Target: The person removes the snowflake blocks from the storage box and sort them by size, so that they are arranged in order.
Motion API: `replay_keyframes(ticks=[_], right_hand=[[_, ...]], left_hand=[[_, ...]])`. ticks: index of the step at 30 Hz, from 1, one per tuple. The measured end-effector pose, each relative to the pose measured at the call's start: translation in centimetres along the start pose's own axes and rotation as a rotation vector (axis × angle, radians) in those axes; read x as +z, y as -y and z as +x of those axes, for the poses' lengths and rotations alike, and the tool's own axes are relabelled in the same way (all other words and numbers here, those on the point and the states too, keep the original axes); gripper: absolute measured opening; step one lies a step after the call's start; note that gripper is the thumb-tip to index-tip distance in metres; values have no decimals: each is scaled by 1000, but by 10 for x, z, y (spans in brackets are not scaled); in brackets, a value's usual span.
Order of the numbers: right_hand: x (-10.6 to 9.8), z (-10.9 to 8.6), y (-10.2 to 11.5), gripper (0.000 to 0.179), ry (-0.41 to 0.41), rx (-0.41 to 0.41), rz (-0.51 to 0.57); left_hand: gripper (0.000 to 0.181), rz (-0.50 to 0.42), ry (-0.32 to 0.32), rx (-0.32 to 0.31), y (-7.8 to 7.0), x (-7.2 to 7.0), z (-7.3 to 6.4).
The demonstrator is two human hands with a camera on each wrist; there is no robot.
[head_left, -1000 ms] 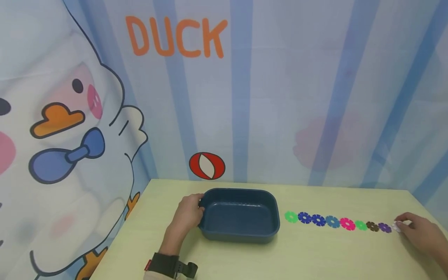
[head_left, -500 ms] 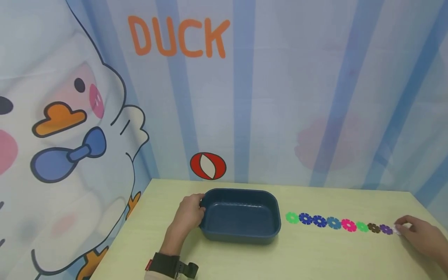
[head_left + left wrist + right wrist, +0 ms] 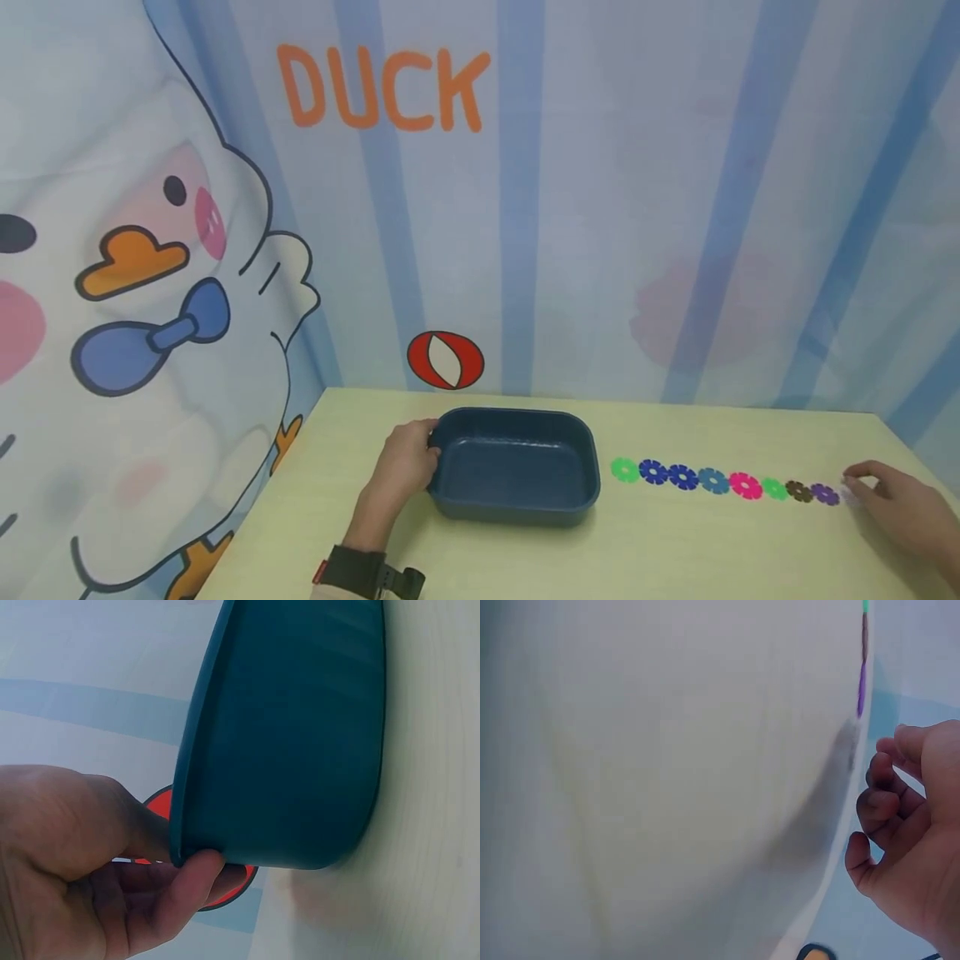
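Observation:
My left hand (image 3: 408, 458) grips the left end of a dark blue rectangular basin (image 3: 517, 512). In the left wrist view its thumb and fingers pinch the rim at a corner of the basin (image 3: 285, 750). Far right, my right hand (image 3: 900, 504) hovers by a whitish notched disc (image 3: 849, 497), the last in a row, partly covered by the fingers. The right wrist view shows this hand (image 3: 911, 825) with loosely curled fingers, apart from the tabletop and holding nothing visible. Beside the whitish disc lies a purple disc (image 3: 826, 494).
The row runs leftward through a brown disc (image 3: 799, 492), a pink disc (image 3: 746, 486) and several blue and green ones, ending at a green disc (image 3: 625, 470) near the basin. A pale yellow table (image 3: 675, 550) meets a printed cloth backdrop (image 3: 585, 208) behind.
The right fingers have come slightly up off the whitish disc, which stays at the end of the row. The left hand and basin keep their place; the head view shifts slightly.

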State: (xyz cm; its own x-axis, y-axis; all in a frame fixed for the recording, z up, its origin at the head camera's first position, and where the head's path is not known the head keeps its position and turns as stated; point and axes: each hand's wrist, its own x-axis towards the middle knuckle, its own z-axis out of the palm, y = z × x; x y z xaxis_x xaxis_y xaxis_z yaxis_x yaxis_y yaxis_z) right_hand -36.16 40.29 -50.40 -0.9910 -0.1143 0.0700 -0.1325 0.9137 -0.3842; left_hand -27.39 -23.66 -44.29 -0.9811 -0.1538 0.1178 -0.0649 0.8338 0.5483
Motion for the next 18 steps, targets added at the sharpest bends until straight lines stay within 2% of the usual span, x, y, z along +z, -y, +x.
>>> replay_keyframes(ticks=[6,10,13,15,18], right_hand=[[0,-2,28,53,16,-43,14],[6,0,51,47,3,-83,-27],[11,3,72,49,-19,-114,-50],[15,6,89,52,-39,-138,-63],[23,9,118,55,-88,-185,-76]], left_hand=[[39,34,-15,13,2,2,-1],[42,153,-67,17,-1,2,-5],[44,239,-125,26,-4,-1,-9],[49,248,-141,46,-5,-2,-10],[61,238,-126,105,-8,-4,-5]])
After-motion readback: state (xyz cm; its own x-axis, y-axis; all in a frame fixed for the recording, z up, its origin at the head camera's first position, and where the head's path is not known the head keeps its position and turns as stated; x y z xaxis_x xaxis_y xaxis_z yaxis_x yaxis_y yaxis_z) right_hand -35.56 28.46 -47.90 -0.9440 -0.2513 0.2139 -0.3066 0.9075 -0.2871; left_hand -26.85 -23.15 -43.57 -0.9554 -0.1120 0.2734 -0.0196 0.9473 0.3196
